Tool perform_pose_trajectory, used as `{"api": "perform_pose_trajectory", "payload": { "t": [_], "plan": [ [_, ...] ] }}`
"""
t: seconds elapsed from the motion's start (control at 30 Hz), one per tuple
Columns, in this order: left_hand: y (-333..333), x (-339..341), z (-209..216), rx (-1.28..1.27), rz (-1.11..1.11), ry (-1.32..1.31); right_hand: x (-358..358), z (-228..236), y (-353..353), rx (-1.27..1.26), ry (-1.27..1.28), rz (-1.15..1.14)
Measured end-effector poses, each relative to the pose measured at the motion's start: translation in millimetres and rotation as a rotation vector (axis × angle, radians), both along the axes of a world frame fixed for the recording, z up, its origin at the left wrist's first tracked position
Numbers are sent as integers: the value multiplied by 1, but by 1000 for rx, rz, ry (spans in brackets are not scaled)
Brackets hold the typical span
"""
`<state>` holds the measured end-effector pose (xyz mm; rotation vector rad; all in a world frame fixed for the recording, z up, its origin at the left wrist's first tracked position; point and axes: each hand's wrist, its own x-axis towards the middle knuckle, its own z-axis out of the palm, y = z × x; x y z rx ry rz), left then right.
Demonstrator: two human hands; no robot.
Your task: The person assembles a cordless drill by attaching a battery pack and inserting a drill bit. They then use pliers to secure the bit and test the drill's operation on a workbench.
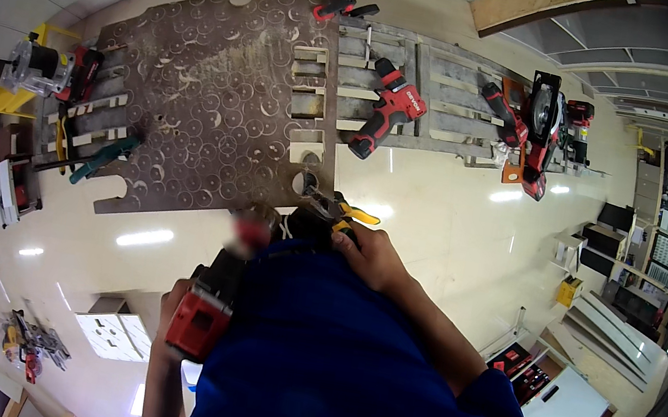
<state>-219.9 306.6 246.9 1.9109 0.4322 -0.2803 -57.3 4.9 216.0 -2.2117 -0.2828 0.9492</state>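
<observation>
My left hand (174,298) is closed around a red-and-black cordless power tool (202,310), held low against my blue shirt. The front of that tool is blurred, so its exact kind is unclear. My right hand (378,259) grips pliers (361,215) with yellow-and-black handles. The jaws point left, beside a round metallic piece (305,182) at the near right corner of a brown board (194,99). Whether the jaws touch that piece I cannot tell. Round marks cover the board, and its edges have rounded cut-outs.
The board lies on a slatted frame (452,122). On it are a cordless drill (389,108), another red-and-black tool (504,113), a circular saw (544,124) and clamps (344,9). Left are a router (46,67) and a green-handled tool (106,159). An open drawer cabinet (530,375) stands right.
</observation>
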Motion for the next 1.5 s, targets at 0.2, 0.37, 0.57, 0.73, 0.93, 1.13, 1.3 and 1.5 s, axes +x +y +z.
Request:
{"api": "perform_pose_trajectory", "payload": {
  "t": [0.2,0.37,0.57,0.73,0.93,1.13,1.3,1.5],
  "plan": [
    [3,-4,42,293,-13,178,16,17,17,228,73,-33],
    [7,-14,51,269,22,133,28,49,27,315,62,68],
    [8,-25,54,282,71,140,29,86,36,323,-8,209],
    [6,-42,54,268,149,163,21,90,33,282,-61,290],
    [-10,-38,53,423,220,600,14,81,20,323,-138,330],
    [-21,-22,88,321,72,186,7,77,4,313,-168,336],
    [-29,-20,88,319,95,-47,5,76,4,298,-198,329],
    [-24,-35,68,241,52,-72,-11,70,1,219,-170,198]
  ]
}}
